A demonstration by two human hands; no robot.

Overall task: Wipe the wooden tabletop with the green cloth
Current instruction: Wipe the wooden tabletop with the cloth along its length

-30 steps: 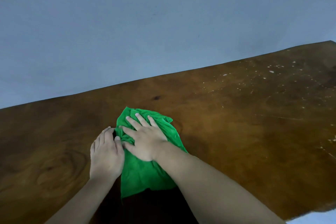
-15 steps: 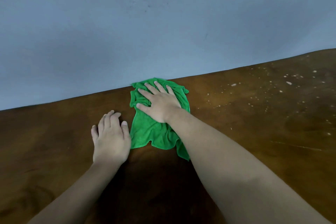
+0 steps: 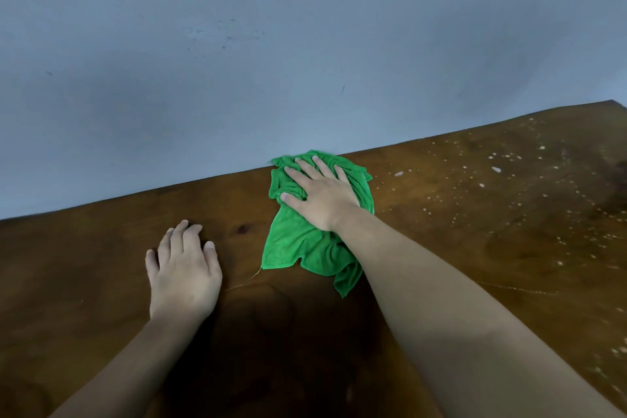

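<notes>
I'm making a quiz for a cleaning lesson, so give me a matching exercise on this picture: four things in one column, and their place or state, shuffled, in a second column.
Things:
1. right hand
2. left hand
3. green cloth
4. pale specks

Places or states:
A. scattered over the wood on the right
B. flat on bare wood, apart from the cloth
C. crumpled, its far end at the wall
D. spread palm-down, pressing on the cloth

Pairs: 1-D, 2-B, 3-C, 4-A
</notes>
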